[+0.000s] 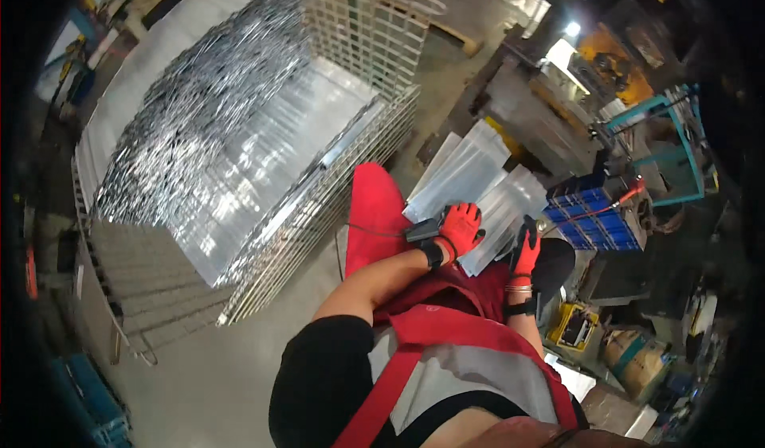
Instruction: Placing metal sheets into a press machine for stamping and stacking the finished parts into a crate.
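Lying to the left of the blue crate (591, 219), which serves as reference point, are two overlapping fanned groups of thin, pale metal sheets: a far group (460, 169) and a near group (510, 201), the latter closer to the crate. The left hand (460, 231), in a red glove, is at the person-side end of these sheets, well left of the crate. Its fingers are bent and slightly apart; whether they are clamped on a sheet cannot be determined. A dark box-shaped device (422, 230) with a cable lies just beside the left wrist. The right hand (524, 253), in a red glove with dark fingertips, is near the crate on its left side, at the edge of the near group. Its fingers point away from the body and appear close together; the view does not show whether they hold anything. A small, rounded metallic part (543, 226) is just beside these fingertips, between them and the crate.

Well to the left of the crate stands a wire cage (368, 27), loaded with a dense mass of shiny metal strips (231, 101). On the person's side of the crate is a yellow bin (575, 326) with items inside. Beyond the crate, a lit lamp (572, 30) is visible; a teal frame (692, 149) stands to its right.
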A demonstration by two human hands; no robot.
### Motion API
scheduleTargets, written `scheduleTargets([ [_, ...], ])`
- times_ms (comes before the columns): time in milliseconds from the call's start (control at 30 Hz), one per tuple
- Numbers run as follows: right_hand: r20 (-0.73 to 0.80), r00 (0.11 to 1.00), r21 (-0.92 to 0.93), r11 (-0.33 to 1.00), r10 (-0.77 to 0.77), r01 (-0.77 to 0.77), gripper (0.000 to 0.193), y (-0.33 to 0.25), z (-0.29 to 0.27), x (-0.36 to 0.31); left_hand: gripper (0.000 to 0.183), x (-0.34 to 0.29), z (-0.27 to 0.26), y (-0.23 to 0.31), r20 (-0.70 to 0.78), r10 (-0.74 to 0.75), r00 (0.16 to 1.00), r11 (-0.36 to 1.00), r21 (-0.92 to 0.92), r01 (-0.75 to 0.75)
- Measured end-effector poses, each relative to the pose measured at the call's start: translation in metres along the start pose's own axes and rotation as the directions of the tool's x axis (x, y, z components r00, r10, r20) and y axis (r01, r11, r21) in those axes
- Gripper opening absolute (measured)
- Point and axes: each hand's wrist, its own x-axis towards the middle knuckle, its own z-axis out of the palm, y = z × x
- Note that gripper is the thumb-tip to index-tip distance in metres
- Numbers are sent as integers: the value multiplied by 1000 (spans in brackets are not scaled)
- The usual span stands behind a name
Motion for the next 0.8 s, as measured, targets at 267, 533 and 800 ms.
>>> scheduleTargets([
  [267, 71, 997, 159, 987, 21, -32, 30, -43, 13, -11, 46, -6, 54, 23, -57, -43, 997, 985, -168, 33],
  [533, -30, 999, 287, 957, -30, 37, 24, -30, 4, 14, 54, 7, 8, 20, 206, -209, 956, 948, -195, 249],
  [800, -37, 997, 172, 983, 69, -62, 22, -23, -9, 15, 66, 9, 8, 43, 236, -100, 967, 984, -120, 131],
])
